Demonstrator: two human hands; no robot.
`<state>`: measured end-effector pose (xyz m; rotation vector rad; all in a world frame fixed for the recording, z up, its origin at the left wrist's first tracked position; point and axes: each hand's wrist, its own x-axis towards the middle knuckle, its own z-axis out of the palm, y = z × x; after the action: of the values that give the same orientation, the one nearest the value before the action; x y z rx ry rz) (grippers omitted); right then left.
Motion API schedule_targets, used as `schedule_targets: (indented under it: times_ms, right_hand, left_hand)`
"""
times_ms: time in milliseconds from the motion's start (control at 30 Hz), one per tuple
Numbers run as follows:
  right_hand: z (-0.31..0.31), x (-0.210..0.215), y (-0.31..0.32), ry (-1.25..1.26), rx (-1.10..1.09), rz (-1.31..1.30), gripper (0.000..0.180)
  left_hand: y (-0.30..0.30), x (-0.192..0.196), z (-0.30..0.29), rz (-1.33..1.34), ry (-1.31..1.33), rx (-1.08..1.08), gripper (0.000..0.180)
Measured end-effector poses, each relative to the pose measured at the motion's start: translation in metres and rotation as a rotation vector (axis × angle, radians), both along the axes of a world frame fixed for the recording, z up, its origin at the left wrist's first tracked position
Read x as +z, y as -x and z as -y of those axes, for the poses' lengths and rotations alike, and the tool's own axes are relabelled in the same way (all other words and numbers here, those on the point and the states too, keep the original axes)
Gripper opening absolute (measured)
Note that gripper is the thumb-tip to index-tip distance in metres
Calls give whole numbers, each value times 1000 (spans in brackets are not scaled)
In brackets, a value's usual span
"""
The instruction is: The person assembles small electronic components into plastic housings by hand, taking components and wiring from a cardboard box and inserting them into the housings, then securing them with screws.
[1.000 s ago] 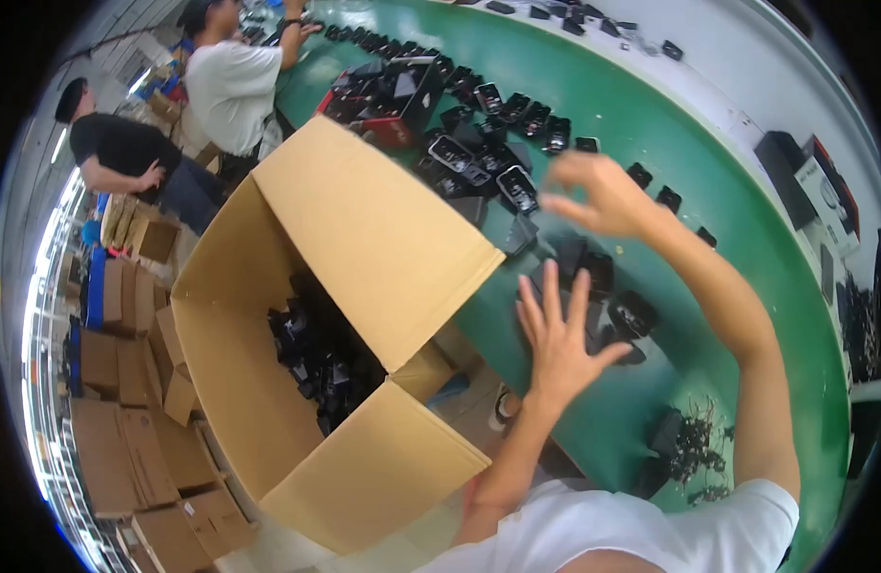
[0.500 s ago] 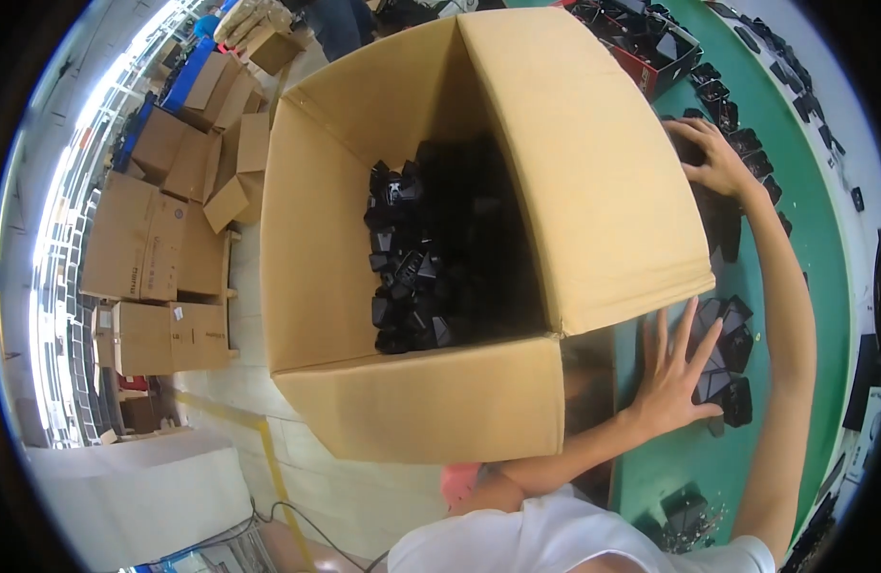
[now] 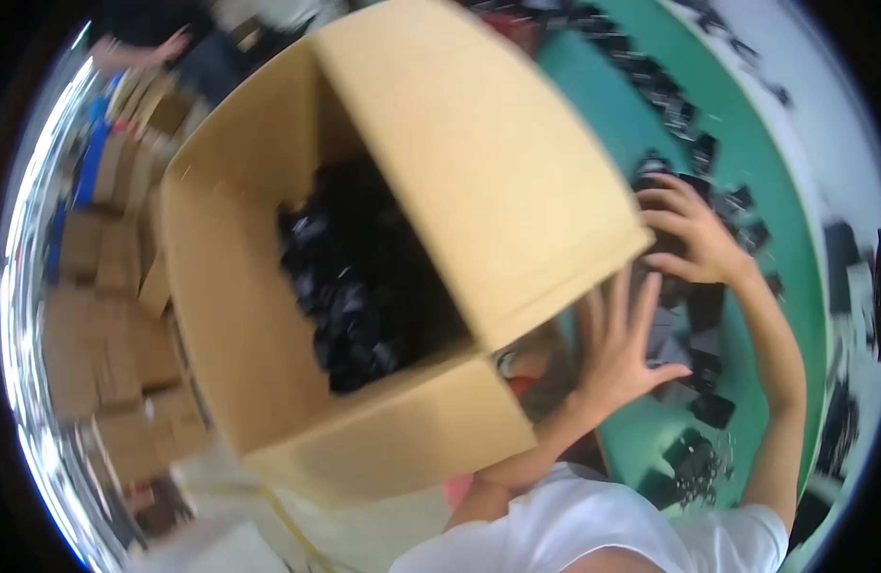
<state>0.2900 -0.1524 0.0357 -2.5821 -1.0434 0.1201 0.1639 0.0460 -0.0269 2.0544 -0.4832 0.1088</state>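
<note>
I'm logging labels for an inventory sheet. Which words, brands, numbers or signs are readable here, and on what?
No text can be read.
Open cardboard box: no print visible on its flaps.
Stacked cartons at left: too blurred to read.
Black pieces on the green table: too small and blurred for any marking.

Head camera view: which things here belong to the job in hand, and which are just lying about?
Seemingly in the job:
black parts at the right hand and left hand
green table under them
perhaps the open cardboard box, with black pieces inside

Seemingly just lying about:
stacked cartons at far left
heap of small bits nearer the person
</note>
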Motion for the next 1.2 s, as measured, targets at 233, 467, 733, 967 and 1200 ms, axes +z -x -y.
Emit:
schedule_targets:
  times_ms: [233,467,733,967,1200]
  right_hand:
    - [29,23,30,-273,-7,-17,22]
    - [32,46,28,-246,-303,61,24]
    - [57,-9,40,95,-250,233,61]
    - [52,11,103,-165,-214,56,46]
    - [102,-16,95,-104,-607,414,43]
  left_hand:
    - [6,4,13,112,114,-39,115]
    - [6,-7,2,191,108,41,98]
    - [-64,-13,-3,53,-9,364,72]
    - [-42,-20,2,170,0,150,42]
    - [-61,-17,15,252,180,301,47]
